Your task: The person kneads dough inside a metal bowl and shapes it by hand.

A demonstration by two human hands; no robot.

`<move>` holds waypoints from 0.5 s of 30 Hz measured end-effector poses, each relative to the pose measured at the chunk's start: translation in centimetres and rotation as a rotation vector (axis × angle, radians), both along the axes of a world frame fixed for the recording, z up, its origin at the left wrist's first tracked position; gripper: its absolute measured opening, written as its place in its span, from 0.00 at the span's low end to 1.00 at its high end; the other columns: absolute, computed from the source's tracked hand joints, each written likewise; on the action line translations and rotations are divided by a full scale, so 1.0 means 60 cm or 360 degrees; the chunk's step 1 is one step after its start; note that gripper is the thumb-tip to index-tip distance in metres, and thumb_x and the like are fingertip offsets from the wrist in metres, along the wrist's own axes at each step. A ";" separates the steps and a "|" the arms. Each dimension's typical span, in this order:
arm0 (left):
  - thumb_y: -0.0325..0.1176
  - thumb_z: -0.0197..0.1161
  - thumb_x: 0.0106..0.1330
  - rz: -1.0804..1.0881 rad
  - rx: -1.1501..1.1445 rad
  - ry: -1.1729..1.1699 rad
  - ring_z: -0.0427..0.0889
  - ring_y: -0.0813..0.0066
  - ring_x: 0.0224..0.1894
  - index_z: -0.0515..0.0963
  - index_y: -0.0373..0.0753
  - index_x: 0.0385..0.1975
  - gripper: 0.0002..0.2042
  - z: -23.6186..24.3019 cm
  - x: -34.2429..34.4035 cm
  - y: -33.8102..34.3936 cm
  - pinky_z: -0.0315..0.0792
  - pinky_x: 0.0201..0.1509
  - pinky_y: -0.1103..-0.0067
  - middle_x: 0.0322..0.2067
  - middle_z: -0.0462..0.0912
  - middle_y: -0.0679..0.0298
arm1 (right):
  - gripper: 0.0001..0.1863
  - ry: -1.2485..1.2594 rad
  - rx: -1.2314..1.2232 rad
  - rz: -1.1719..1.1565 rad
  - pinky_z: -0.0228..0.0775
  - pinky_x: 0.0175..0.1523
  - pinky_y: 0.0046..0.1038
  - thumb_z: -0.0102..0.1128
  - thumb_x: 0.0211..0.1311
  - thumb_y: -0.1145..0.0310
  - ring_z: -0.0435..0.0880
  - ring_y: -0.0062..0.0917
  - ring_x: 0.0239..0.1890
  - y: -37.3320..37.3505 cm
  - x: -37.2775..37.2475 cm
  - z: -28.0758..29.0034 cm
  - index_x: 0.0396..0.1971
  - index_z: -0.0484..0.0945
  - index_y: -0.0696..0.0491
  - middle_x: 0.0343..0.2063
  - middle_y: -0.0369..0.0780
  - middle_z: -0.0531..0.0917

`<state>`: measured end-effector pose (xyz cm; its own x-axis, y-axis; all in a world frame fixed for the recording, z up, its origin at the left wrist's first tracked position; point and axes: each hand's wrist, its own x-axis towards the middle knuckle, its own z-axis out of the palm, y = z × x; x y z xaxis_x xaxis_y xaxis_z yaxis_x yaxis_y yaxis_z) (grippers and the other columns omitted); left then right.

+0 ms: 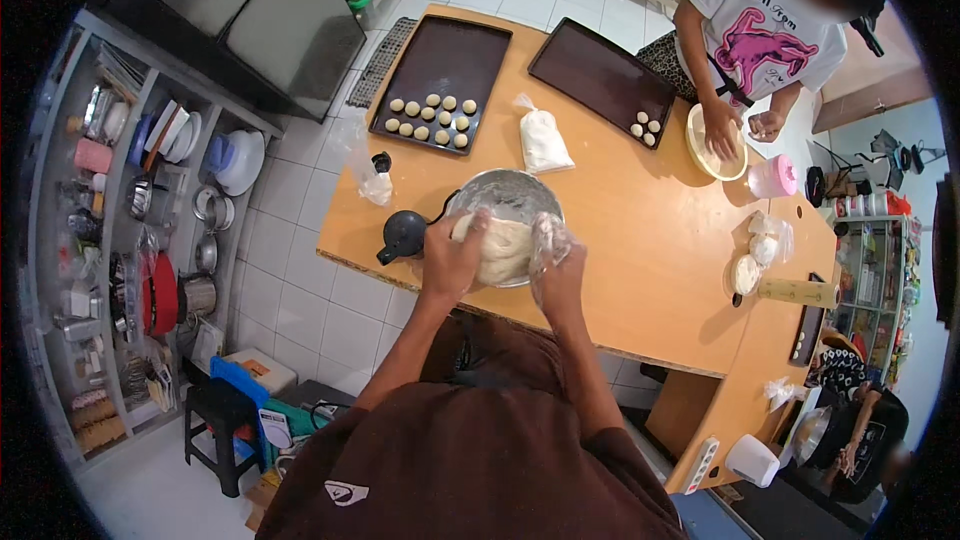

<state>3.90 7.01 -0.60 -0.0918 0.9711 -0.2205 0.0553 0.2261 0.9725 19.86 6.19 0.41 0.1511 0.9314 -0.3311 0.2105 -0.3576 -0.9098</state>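
A large pale lump of dough (504, 254) lies in a round metal bowl (516, 183) at the table's near edge. From the left, my left hand (456, 252) is closed on the dough's side, thumb toward the middle. My right hand (557, 258), covered in clear, floury plastic, grips the dough at its right side by the bowl rim. Some of its fingertips are hidden. White residue coats the bowl's far inner wall. Beside the bowl, on the left, sits a small black device (404, 235).
Baking trays with small dough balls, one at the far left (440, 60) and one further right (600, 75), share the wooden table (640, 240) with a bag of white powder (543, 140). Across it, a person (760, 30) works over a yellow bowl (716, 168). Shelves (150, 200) line the left.
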 end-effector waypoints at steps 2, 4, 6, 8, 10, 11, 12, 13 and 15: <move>0.46 0.52 0.72 0.0027 -0.0062 -0.0808 0.80 0.71 0.43 0.73 0.31 0.52 0.22 0.004 0.008 0.012 0.73 0.49 0.72 0.45 0.81 0.53 | 0.22 0.0253 0.0532 0.0183 0.63 0.60 0.39 0.53 0.61 0.73 0.72 0.46 0.53 -0.009 -0.029 -0.012 0.55 0.72 0.64 0.46 0.55 0.77; 0.52 0.46 0.74 0.0062 -0.0122 -0.1612 0.78 0.67 0.53 0.65 0.35 0.63 0.28 0.021 0.021 0.013 0.71 0.59 0.69 0.55 0.76 0.51 | 0.22 -0.0061 0.0956 0.0412 0.65 0.59 0.41 0.49 0.66 0.69 0.72 0.51 0.56 -0.018 -0.038 0.001 0.57 0.69 0.63 0.52 0.58 0.73; 0.56 0.37 0.75 -0.0178 -0.0020 -0.1279 0.69 0.62 0.63 0.51 0.39 0.71 0.32 0.035 0.039 0.015 0.62 0.69 0.64 0.65 0.65 0.51 | 0.20 -0.0776 0.1125 0.0871 0.66 0.57 0.45 0.46 0.68 0.63 0.73 0.56 0.53 -0.004 -0.038 0.017 0.54 0.71 0.61 0.51 0.60 0.74; 0.48 0.44 0.76 -0.0061 -0.0208 -0.1759 0.75 0.65 0.58 0.59 0.37 0.68 0.27 0.014 0.040 0.021 0.69 0.63 0.67 0.60 0.72 0.53 | 0.21 -0.0725 0.0605 0.1057 0.62 0.61 0.46 0.43 0.69 0.63 0.70 0.58 0.55 0.020 -0.048 0.064 0.55 0.69 0.62 0.51 0.62 0.73; 0.39 0.53 0.72 0.0175 -0.0252 -0.1320 0.80 0.69 0.50 0.68 0.35 0.59 0.20 -0.002 0.034 0.028 0.75 0.52 0.72 0.49 0.79 0.58 | 0.22 -0.0667 0.0090 0.1215 0.57 0.65 0.46 0.40 0.70 0.63 0.67 0.60 0.57 0.043 -0.046 0.067 0.56 0.68 0.63 0.51 0.65 0.71; 0.35 0.58 0.70 0.0281 -0.0222 -0.1245 0.82 0.72 0.44 0.74 0.34 0.53 0.16 -0.018 0.036 0.031 0.78 0.46 0.75 0.43 0.82 0.62 | 0.24 -0.0734 0.0227 0.1455 0.58 0.63 0.45 0.42 0.69 0.61 0.68 0.60 0.56 0.050 -0.031 0.037 0.57 0.67 0.63 0.52 0.65 0.71; 0.35 0.58 0.70 0.0280 -0.0226 -0.1244 0.82 0.72 0.44 0.74 0.34 0.53 0.16 -0.011 0.038 0.025 0.78 0.46 0.75 0.43 0.82 0.62 | 0.25 -0.0796 0.0363 0.1690 0.60 0.62 0.44 0.43 0.68 0.59 0.69 0.60 0.55 0.049 -0.014 0.002 0.57 0.67 0.63 0.52 0.65 0.72; 0.37 0.60 0.69 0.0412 -0.0346 -0.1190 0.82 0.72 0.42 0.74 0.35 0.51 0.15 -0.001 0.041 0.028 0.78 0.44 0.75 0.41 0.81 0.62 | 0.32 -0.0508 0.0316 0.1481 0.58 0.66 0.43 0.46 0.67 0.53 0.64 0.57 0.63 0.042 0.010 -0.050 0.63 0.63 0.61 0.61 0.63 0.65; 0.45 0.60 0.68 0.0637 -0.0467 -0.1033 0.83 0.72 0.35 0.74 0.38 0.48 0.18 -0.013 0.031 0.035 0.79 0.37 0.73 0.37 0.80 0.63 | 0.34 -0.0524 0.0744 0.0957 0.55 0.68 0.45 0.48 0.67 0.51 0.61 0.56 0.66 0.050 0.005 -0.032 0.65 0.62 0.59 0.64 0.62 0.61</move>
